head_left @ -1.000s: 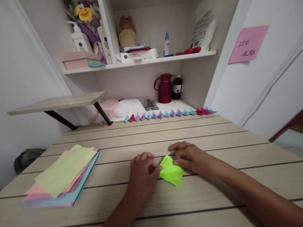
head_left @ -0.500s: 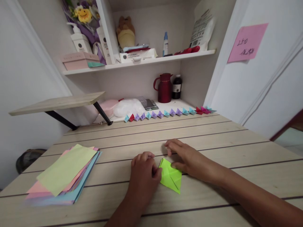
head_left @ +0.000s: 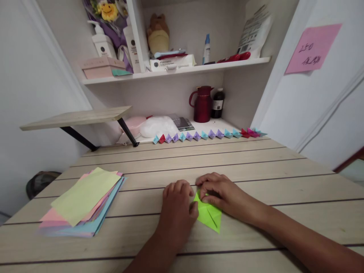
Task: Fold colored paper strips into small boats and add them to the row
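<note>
A bright green folded paper lies on the wooden tabletop between my hands, roughly kite-shaped with creases and a slit-like fold near its lower corner. My left hand rests at its left edge, fingers curled, the thumb pressing the paper's side. Over the upper part of the paper is my right hand, its thumb and forefinger closed together on the top corner. That corner is partly hidden by the fingers.
A stack of coloured paper sheets lies on the left. Several small folded paper pieces line the back edge. Behind them stand a red jug and a dark bottle. A raised wooden shelf stands back left.
My right hand has come down and left onto the green paper's top corner, its thumb and forefinger now closed there. My left hand stays at the paper's left edge. The view has shifted slightly.
</note>
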Available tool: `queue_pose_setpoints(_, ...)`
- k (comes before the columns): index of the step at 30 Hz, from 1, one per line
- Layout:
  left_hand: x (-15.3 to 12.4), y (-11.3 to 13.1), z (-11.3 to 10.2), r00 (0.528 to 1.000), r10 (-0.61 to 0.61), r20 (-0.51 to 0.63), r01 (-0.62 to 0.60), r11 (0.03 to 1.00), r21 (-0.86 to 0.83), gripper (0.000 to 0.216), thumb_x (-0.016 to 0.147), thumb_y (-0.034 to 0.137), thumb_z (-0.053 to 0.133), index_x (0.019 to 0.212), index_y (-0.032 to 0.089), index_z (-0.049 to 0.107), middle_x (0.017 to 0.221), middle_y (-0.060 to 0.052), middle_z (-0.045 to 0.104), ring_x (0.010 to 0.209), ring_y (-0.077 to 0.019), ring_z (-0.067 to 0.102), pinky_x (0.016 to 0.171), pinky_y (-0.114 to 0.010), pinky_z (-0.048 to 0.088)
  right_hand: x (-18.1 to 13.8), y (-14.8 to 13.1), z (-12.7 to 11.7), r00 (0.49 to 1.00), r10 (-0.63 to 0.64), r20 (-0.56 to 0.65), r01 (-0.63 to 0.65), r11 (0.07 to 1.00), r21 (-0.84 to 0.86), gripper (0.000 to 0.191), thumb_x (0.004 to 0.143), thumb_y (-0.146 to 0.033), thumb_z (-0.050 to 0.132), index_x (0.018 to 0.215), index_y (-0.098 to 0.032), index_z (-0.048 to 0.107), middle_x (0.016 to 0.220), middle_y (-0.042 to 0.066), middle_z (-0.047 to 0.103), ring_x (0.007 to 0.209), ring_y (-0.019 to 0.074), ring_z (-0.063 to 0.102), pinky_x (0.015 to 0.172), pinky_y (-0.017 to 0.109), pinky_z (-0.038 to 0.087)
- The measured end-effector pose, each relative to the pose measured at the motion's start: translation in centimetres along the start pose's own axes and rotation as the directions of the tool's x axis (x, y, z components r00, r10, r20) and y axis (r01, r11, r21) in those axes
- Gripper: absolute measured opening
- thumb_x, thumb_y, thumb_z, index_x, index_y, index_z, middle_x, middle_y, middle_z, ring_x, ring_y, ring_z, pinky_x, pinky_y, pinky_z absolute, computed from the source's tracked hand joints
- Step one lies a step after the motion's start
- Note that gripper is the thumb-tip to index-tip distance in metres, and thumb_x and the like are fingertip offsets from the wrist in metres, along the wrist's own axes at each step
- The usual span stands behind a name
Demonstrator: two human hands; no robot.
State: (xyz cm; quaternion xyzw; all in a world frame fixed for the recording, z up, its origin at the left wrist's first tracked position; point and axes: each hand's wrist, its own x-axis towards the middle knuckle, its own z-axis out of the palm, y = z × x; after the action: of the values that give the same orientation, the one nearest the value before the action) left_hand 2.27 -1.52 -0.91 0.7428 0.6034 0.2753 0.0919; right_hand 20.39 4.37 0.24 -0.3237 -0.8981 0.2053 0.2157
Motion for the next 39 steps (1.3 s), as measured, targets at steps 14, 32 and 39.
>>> queue_pose_setpoints(14, -0.7, -0.6, -0.7, 1.000, -0.014, 0.024, 0.014, 1.000, 0.007, 0.027, 0.074, 0.025, 0.071, 0.093, 0.022, 0.052, 0.111, -0.004, 0.059, 0.106, -0.0239, 0.050, 0.092, -0.041, 0.035, 0.4, -0.2, -0.4, 0.994, 0.068, 0.085, -0.061, 0.995, -0.078, 0.031, 0.075, -0.022, 0.069, 0.105, -0.026, 0.063, 0.112, 0.004, 0.062, 0.107, 0.0250, 0.053, 0.094, 0.040, 0.038)
queue_pose_setpoints(32, -0.9, -0.3, -0.8, 0.994, 0.040, 0.100, -0.039, 0.999, -0.008, 0.029, 0.069, 0.031, 0.076, 0.084, 0.022, 0.053, 0.111, -0.003, 0.060, 0.109, -0.0241, 0.050, 0.096, -0.042, 0.033, -0.3, -0.6, -0.8, 0.976, 0.121, 0.179, -0.111, 0.992, -0.068, 0.013, 0.070, -0.016, 0.068, 0.081, -0.021, 0.063, 0.079, -0.001, 0.060, 0.068, 0.0144, 0.054, 0.061, 0.024, 0.036)
queue_pose_setpoints(39, -1.0, -0.3, -0.5, 0.998, -0.028, 0.057, 0.033, 0.996, -0.078, 0.045, 0.064, 0.035, 0.080, 0.101, 0.023, 0.056, 0.113, -0.004, 0.062, 0.109, -0.0256, 0.052, 0.098, -0.043, 0.033, -0.1, -0.8, -0.7, 0.978, 0.139, 0.154, -0.145, 0.989, 0.031, 0.012, 0.080, -0.025, 0.062, 0.070, -0.019, 0.059, 0.074, 0.000, 0.057, 0.065, 0.0144, 0.053, 0.060, 0.026, 0.038)
